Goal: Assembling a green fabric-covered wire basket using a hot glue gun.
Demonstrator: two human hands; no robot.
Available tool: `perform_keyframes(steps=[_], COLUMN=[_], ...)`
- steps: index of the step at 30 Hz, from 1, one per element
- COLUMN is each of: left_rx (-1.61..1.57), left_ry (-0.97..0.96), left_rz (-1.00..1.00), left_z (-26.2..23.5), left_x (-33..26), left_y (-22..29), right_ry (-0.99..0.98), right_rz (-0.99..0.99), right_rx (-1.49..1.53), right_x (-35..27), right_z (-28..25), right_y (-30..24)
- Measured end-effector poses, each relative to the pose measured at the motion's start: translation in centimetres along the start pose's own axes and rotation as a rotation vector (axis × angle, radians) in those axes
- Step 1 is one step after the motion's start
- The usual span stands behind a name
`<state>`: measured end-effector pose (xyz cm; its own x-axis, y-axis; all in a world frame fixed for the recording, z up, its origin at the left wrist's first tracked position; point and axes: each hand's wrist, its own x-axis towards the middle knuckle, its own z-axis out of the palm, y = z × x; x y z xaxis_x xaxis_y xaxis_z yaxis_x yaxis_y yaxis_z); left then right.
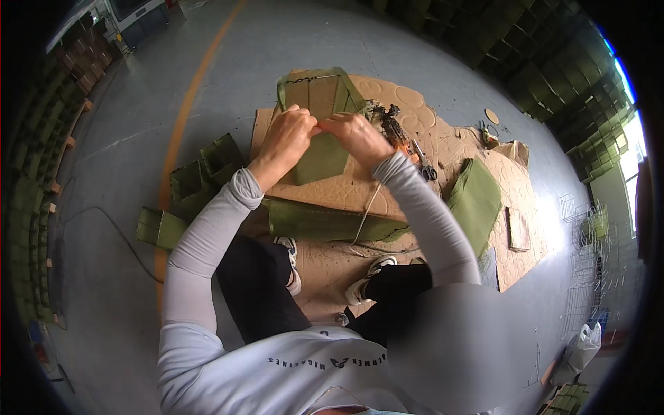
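Note:
I sit on the floor with a flat green fabric piece [324,155] held up in front of me. My left hand [285,136] and my right hand [360,137] pinch its top edge side by side, fingertips touching. A pale cord [366,211] hangs down from under my right hand toward my shoes. Behind my hands stands a green fabric frame [319,88] stitched onto cardboard. A long folded green fabric strip [332,223] lies across the cardboard sheet [360,190] below my hands.
Scissors [424,164] and an orange-handled tool [399,138] lie right of my hands. Green fabric boxes [207,169] sit to the left, another green piece [476,200] to the right. Stacks of green boxes [553,69] line the walls. Wire racks [584,263] stand at right.

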<state>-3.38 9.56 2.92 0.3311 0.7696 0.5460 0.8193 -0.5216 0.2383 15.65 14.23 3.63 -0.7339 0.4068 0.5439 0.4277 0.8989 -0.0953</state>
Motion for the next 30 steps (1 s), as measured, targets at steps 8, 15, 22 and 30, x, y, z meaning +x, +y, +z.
perform_keyframes(steps=[8,15,22,30], left_rx=[-0.098,-0.031,0.020,0.015], left_ry=[0.203,0.518,0.441,0.183], left_rz=[0.116,0.210,0.295,0.372], left_z=[-1.2,-3.1,-1.1,-2.9], left_x=[1.4,-7.1,-6.2,-2.9], left_y=[3.3,1.6,0.5,-0.2], right_ry=[-0.283,0.491,0.405,0.251], right_rz=[0.013,0.081,0.006,0.023], right_rx=[0.097,0.000,-0.003,0.031], right_x=[-1.1,-5.8,-3.4,-2.3], right_z=[-4.5,-0.7,2.2,2.1], right_y=[0.7,-5.6,-7.5,-5.8])
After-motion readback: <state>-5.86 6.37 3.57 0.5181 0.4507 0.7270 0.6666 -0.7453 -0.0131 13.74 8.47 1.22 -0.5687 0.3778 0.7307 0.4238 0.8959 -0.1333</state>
